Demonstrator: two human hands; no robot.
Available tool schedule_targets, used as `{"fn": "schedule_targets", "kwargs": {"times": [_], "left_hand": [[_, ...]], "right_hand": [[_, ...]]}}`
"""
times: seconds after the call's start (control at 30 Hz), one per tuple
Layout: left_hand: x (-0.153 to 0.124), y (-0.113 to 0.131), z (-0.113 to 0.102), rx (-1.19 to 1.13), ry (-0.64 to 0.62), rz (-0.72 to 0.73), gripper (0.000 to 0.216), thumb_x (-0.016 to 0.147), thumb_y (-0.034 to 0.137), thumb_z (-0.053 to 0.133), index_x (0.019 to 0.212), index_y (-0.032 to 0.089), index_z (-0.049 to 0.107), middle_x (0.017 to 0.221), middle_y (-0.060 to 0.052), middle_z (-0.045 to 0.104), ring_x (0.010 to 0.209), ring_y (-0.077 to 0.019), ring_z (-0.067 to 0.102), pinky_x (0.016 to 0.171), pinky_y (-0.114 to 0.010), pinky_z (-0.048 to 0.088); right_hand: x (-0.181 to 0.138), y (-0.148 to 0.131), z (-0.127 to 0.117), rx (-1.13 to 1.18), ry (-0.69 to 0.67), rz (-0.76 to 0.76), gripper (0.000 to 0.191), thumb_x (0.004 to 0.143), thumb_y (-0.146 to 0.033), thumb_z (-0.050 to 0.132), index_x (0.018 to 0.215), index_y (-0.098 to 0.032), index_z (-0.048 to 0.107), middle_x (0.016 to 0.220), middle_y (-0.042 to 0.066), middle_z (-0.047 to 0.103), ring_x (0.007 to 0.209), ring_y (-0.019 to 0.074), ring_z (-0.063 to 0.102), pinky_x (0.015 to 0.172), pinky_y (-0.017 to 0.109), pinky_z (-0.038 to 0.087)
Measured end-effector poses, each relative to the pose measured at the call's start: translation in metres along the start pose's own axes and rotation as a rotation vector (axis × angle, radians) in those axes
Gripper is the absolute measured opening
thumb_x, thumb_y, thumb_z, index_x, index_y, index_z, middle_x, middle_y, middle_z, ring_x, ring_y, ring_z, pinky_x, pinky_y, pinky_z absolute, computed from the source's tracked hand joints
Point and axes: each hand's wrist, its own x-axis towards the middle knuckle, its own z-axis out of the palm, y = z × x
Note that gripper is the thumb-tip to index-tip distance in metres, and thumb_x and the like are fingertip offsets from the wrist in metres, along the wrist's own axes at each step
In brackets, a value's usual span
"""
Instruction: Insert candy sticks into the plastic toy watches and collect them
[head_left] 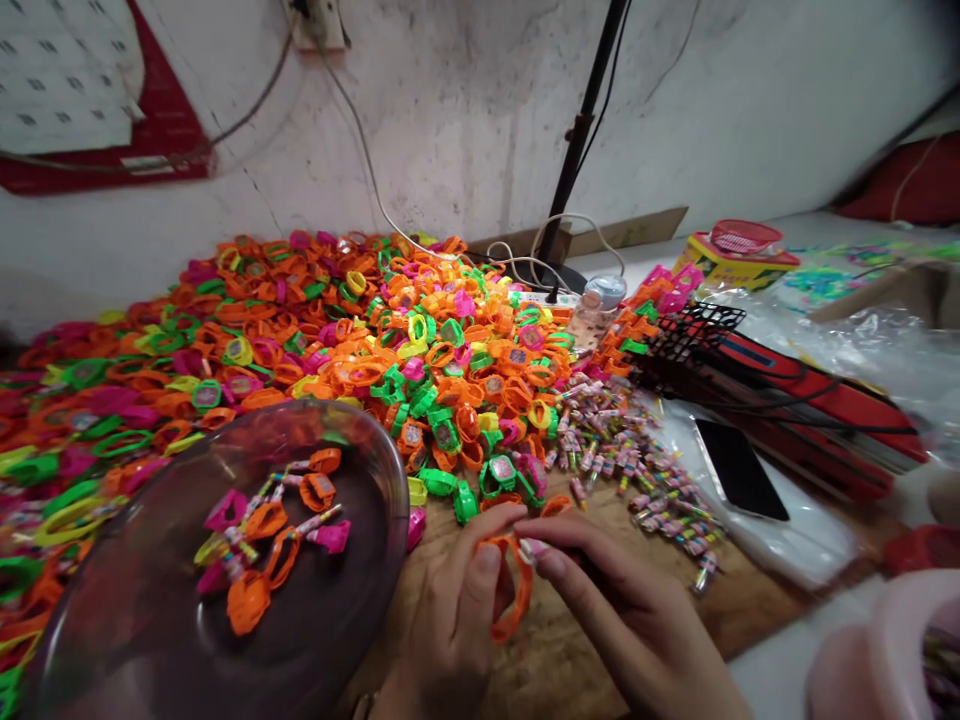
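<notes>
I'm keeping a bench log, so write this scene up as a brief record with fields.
Left hand: holds a looped orange plastic toy watch
Right hand: pinches a small white-and-pink piece at the loop's edge
Pile: orange, green, pink and yellow plastic watches
Loose: small pink-and-yellow wrapped sticks, right of the pile
Container: round, dark, translucent plastic bowl holding several watches and sticks

No legible text or nos. White paper sheet (67, 85) on wall, upper L, w/ rows of small dark marks, too blurred to read; pale label strip (146, 163) on its red card backing (176, 125), ditto. Yellow-and-red rectangular box (731, 268), upper R, has print (illeg. at this res.). Square faces on bright plastic toy watches (501, 472) and pink-and-white wrapped sticks (611, 435): patterned, unreadable.
</notes>
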Motion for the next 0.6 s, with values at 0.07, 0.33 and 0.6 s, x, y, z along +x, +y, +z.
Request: {"fn": "schedule_targets", "kwargs": {"times": [0.07,0.33,0.6], "left_hand": [[-0.002,0.002,-0.002,0.068,-0.011,0.025,0.040,0.097,0.039,0.034,0.125,0.027,0.060,0.080,-0.002,0.073,0.068,-0.0149,0.068,0.063,-0.023,0.055],[-0.007,0.011,-0.020,0.279,-0.111,0.220,0.021,0.098,0.036,0.037,0.106,0.023,0.051,0.071,0.001,0.069,0.057,-0.0138,0.067,0.049,-0.020,0.048],[-0.021,0.014,-0.046,0.554,-0.266,0.255,0.027,0.099,0.035,0.033,0.093,0.023,0.057,0.067,0.002,0.068,0.051,-0.0128,0.065,0.048,-0.018,0.048]], "right_hand": [[-0.002,0.001,-0.006,0.011,-0.041,0.018,0.016,0.091,-0.026,0.059,0.101,-0.029,0.070,0.095,-0.001,0.074,0.087,0.0122,0.071,0.074,0.015,0.056],[-0.005,-0.008,-0.019,-0.147,-0.205,-0.074,0.025,0.092,-0.031,0.059,0.115,-0.037,0.067,0.087,-0.004,0.074,0.082,0.0132,0.071,0.066,0.016,0.057],[-0.008,-0.004,-0.009,-0.190,-0.576,0.020,0.025,0.097,-0.031,0.046,0.101,-0.026,0.070,0.087,0.000,0.072,0.076,0.0136,0.069,0.070,0.021,0.055]]}}
